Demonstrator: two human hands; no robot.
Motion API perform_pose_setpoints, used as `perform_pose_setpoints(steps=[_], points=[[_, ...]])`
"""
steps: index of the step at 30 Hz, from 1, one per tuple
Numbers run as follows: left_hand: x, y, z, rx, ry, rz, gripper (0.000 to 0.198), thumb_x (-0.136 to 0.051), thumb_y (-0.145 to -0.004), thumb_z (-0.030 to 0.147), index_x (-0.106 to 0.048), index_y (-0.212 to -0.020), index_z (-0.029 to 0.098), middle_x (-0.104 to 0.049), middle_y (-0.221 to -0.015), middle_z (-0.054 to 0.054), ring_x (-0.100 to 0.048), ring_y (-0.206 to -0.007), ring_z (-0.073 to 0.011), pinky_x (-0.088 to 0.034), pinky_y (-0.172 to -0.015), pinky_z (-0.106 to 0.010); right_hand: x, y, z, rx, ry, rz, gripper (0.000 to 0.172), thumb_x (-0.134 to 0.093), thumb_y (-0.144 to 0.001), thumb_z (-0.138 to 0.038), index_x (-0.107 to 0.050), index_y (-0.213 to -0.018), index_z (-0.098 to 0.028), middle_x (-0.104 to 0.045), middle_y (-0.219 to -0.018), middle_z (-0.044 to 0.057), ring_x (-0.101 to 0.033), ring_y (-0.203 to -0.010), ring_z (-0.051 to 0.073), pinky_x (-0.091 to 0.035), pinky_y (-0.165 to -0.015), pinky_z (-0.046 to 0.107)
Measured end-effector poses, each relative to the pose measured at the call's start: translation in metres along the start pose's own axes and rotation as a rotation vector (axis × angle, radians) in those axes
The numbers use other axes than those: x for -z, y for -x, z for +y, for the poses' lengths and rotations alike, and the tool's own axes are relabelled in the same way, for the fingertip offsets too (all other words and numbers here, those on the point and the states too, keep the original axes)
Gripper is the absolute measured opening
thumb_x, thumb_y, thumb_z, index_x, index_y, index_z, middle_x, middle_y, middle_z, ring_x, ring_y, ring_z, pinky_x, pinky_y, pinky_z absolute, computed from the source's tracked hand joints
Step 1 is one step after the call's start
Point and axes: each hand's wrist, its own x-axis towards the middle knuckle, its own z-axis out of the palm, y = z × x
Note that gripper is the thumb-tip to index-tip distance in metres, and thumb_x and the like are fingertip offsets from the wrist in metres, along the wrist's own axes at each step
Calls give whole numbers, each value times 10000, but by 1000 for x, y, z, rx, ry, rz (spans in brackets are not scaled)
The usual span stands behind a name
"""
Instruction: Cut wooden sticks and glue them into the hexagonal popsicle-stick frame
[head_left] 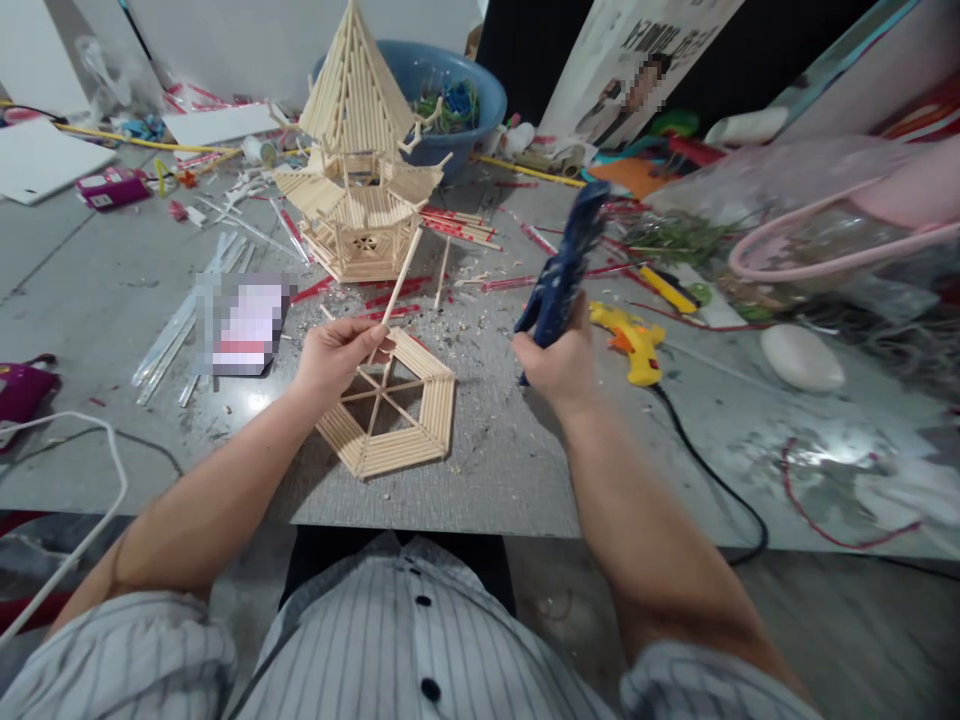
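My left hand (pixel 341 355) pinches a thin, pale wooden stick (pixel 403 275) that slants up and away to the right. Below those fingers, partly hidden by them, a flat hexagonal frame of wooden sticks (pixel 401 455) with spokes crossing at its middle lies on the table. My right hand (pixel 559 360) is wrapped round a dark blue two-handled tool (pixel 559 285), held upright above the table and speckled with white; its exact kind is unclear. Beyond the left hand stands a pagoda model (pixel 367 210) of wooden sticks, its pointed roof cut by the frame's top.
A yellow glue gun (pixel 634 340) with a black cord lies right of my right hand. Clear glue sticks (pixel 176 325) and a phone (pixel 247 325) are at left. Behind the model sits a blue basin (pixel 480 105). Red-wrapped sticks (pixel 465 225) and scraps litter the table (pixel 495 470).
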Motion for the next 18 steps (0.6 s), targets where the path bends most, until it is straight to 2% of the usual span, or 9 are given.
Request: perform_pose_setpoints(steps=[3,5,11,18], points=[[1,-1,-1,-90,-73,-28,298,-768,-661,445,-702,-685,155,-642,-560,18,-553,-470,-48,-471,-492,-183,-7,4,0,193,190,-90,691,-531,-659,-250,-370,-1328,-188,-506,-1314,174,-456,-1251,326,-373,-1028,534],[1,0,1,-118,-112,-40,282,-761,-671,431,-698,-678,156,-630,-548,24,-530,-453,-38,-463,-479,-173,-11,7,-4,261,264,-187,727,-546,-660,-250,-353,-1358,-187,-502,-1308,172,-443,-1261,325,-358,-1044,537],[1,2,4,-151,-218,-80,199,-723,-712,352,-692,-670,160,-630,-560,16,-527,-464,-40,-459,-473,-162,-18,14,-12,315,359,-364,702,-587,-657,-267,-416,-1330,-168,-507,-1256,182,-454,-1228,351,-311,-1053,589],[2,2,-1,-148,-301,-146,151,-671,-729,299,-701,-700,154,-654,-596,5,-543,-487,-48,-464,-477,-162,-18,16,-13,454,370,-410,647,-594,-688,-280,-449,-1307,-158,-531,-1203,180,-483,-1162,336,-334,-1032,544]])
